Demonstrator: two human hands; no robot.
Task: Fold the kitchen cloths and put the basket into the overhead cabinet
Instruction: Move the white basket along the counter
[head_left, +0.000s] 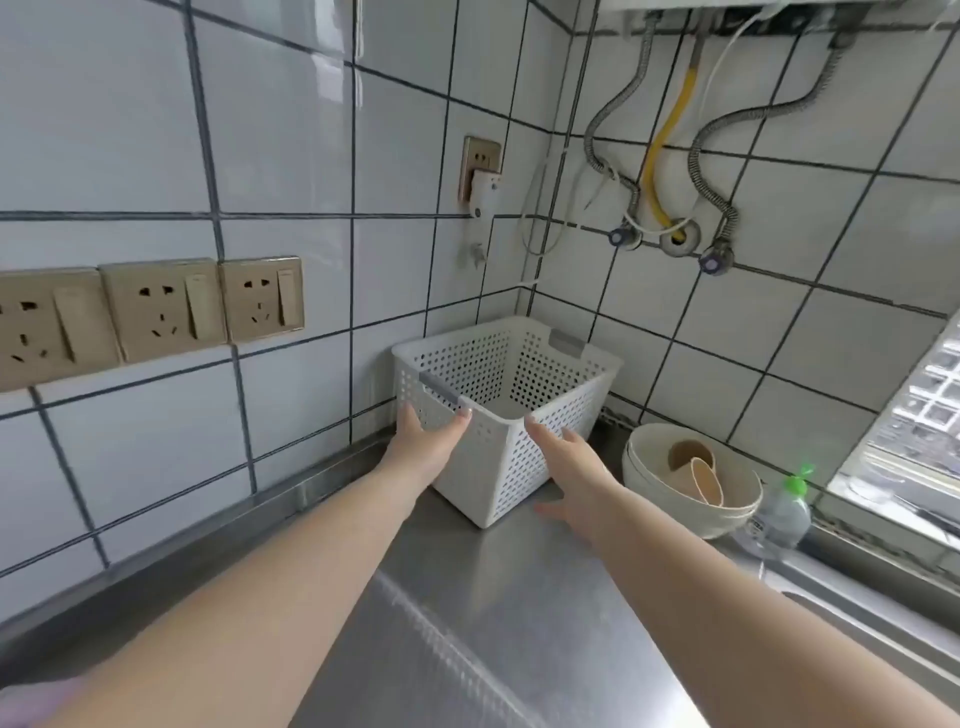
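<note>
— Reaching for the white perforated basket (506, 410) in the counter (519, 597) corner: left hand (426, 441) flat against its near-left wall, fingers spread, gripping nothing yet; right hand (571, 467) spread, just beside the right wall.

— Next?

— Probably clasp both sides and draw it closer. It looks empty; no cloths visible. No legible writing anywhere.

One head-worn wide-angle view looks forward and down from above the steel counter (519, 597) into the tiled wall corner (524, 296), close behind both outstretched forearms
</note>
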